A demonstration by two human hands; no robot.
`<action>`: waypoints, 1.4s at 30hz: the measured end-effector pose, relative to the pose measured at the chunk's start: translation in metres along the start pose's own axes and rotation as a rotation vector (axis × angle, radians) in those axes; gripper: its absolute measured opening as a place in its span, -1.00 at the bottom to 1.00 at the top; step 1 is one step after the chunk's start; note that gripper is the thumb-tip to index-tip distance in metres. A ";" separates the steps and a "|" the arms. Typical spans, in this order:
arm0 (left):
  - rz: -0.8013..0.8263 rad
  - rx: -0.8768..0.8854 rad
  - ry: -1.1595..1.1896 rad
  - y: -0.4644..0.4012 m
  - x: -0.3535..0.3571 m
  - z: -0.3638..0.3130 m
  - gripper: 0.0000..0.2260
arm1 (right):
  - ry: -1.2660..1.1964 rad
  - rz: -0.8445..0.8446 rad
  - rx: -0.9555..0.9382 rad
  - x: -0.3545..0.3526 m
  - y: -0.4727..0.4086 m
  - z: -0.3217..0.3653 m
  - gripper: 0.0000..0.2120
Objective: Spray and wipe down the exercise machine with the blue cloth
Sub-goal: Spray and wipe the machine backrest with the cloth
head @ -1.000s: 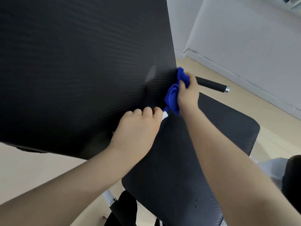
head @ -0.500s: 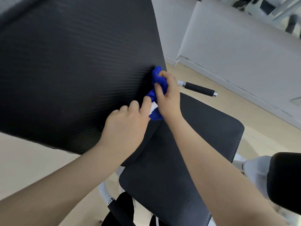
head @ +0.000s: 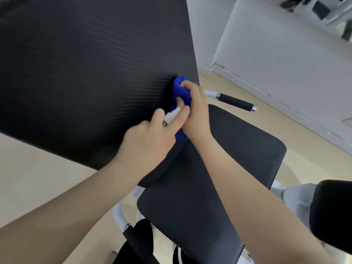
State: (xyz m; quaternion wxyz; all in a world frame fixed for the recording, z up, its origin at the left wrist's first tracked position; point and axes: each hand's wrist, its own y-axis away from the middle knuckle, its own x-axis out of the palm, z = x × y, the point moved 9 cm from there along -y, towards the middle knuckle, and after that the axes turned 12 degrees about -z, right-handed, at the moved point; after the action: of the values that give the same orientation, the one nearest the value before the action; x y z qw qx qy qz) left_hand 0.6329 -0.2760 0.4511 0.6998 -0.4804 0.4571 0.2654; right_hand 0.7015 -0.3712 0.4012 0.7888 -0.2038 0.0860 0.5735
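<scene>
Wiping step: the right hand (head: 197,111) bunches the blue cloth (head: 182,91) against the back pad (head: 95,73), near its lower right edge. The left hand (head: 146,141) clutches the spray bottle (head: 172,115). Next, probably, broader strokes across the pad.

- Floor (head: 34,180): pale wood-look boards, runs under the whole machine and out to the white wall base at right.
- Exercise machine (head: 219,187): stands on floor; white tube frame, partly hidden.
- Seat pad (head: 247,153): black, carbon-weave texture, roughly level, centre-right of view.
- Back pad (head: 85,73): black, same texture, tilted up, fills upper left; lower edge meets seat pad.
- Side handle (head: 236,102): black grip w/ chrome end cap on white tube, juts out beyond seat pad, right side.
- Near handle (head: 137,242): black grip on white tube w/ chrome collar, bottom centre.
- Black roller pad (head: 331,210): far right edge, cut off by frame.
</scene>
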 end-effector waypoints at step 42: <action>-0.013 -0.033 -0.435 -0.085 -0.079 0.056 -0.53 | 0.039 0.145 0.195 -0.012 -0.049 0.064 -0.83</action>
State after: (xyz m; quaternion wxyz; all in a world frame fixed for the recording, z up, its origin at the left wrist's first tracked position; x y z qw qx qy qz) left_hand 0.6888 -0.2533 0.5649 0.7757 -0.4264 0.2879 0.3656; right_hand 0.7378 -0.3672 0.4745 0.7594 -0.1305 0.1709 0.6140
